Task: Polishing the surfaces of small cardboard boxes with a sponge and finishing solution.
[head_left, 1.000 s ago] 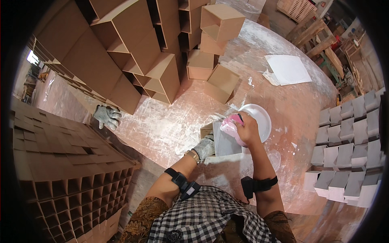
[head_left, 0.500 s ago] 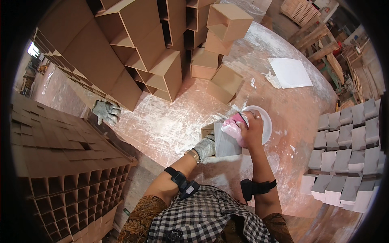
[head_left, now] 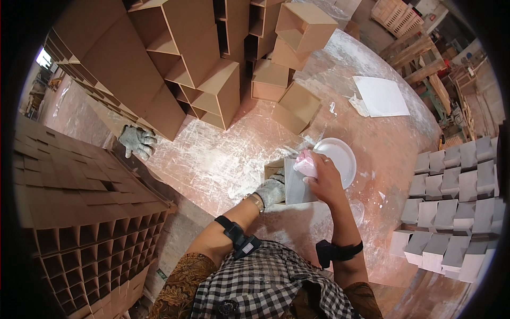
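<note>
A small open-ended box with a pale grey-white coated face stands on the table in front of me. My left hand, in a grey knit glove, reaches into its open left end; the fingers are hidden inside. My bare right hand is closed round a pink cloth wad smeared with white, held against the upper right of the coated face. Just beyond that hand, a round white tub rests on the table.
White-smeared table. Brown board boxes tower at the back left, a loose box near them. Stacked brown boxes stand left, rows of grey-white coated boxes right. A spare glove and white sheet lie farther off.
My right hand has moved from over the tub's edge down and left onto the box's coated face with the pink cloth wad. My left hand reaches slightly deeper into the box.
</note>
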`<action>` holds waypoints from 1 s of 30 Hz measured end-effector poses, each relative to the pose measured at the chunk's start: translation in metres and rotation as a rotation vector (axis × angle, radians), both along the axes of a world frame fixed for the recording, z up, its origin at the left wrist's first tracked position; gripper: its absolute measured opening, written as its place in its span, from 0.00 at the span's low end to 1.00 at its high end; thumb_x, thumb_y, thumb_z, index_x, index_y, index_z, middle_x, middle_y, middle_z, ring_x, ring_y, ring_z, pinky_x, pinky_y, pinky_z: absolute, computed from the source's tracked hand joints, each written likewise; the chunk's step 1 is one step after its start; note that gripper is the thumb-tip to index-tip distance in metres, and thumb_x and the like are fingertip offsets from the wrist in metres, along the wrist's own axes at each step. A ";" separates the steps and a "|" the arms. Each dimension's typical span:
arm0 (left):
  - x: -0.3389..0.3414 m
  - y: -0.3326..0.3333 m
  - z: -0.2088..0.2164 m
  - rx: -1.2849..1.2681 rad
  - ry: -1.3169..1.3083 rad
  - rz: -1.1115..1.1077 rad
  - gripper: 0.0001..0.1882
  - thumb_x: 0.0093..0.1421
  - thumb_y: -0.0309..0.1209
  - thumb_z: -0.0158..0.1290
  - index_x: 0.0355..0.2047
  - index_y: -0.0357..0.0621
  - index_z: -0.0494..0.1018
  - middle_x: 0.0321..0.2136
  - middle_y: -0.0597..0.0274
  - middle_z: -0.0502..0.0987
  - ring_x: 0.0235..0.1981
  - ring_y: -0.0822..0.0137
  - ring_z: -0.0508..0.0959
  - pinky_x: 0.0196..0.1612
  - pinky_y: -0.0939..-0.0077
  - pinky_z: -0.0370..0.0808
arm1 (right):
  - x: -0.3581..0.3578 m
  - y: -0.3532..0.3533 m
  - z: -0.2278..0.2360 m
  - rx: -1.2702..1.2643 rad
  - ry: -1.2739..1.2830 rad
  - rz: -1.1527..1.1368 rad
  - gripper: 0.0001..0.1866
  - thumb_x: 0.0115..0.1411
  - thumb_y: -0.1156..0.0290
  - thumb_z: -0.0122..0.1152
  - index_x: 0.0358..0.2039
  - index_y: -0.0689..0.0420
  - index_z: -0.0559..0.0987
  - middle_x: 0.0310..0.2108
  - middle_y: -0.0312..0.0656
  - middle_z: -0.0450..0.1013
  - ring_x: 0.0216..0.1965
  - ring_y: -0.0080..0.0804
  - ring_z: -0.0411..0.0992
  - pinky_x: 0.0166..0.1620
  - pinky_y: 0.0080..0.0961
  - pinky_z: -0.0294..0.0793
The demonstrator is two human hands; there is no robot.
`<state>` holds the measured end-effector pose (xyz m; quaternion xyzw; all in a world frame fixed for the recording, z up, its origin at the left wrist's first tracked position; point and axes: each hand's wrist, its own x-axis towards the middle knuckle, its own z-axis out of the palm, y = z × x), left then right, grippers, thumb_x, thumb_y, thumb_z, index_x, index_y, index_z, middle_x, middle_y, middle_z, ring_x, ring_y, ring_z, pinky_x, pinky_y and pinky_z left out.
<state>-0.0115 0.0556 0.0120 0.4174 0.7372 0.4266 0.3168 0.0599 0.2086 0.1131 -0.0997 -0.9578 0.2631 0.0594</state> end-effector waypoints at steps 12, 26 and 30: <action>0.010 0.005 -0.020 -0.025 0.160 -0.021 0.30 0.54 0.44 0.52 0.54 0.42 0.64 0.53 0.45 0.64 0.56 0.50 0.62 0.60 0.66 0.57 | 0.055 -0.025 -0.001 0.019 0.263 0.116 0.25 0.40 0.83 0.55 0.45 0.60 0.72 0.41 0.50 0.70 0.42 0.49 0.69 0.44 0.36 0.69; 0.005 0.013 0.011 -0.146 0.282 -0.123 0.27 0.58 0.46 0.46 0.55 0.49 0.64 0.55 0.54 0.65 0.57 0.56 0.63 0.59 0.71 0.59 | 0.054 0.025 -0.009 -1.894 0.510 -0.260 0.30 0.54 0.65 0.61 0.55 0.60 0.63 0.52 0.44 0.66 0.54 0.39 0.65 0.57 0.39 0.63; 0.001 0.011 0.000 -0.146 0.298 -0.153 0.28 0.57 0.48 0.48 0.55 0.49 0.64 0.54 0.54 0.66 0.56 0.55 0.65 0.57 0.70 0.62 | 0.061 0.018 -0.008 -2.043 0.536 -0.281 0.35 0.52 0.63 0.60 0.59 0.57 0.60 0.57 0.46 0.61 0.57 0.45 0.60 0.60 0.46 0.57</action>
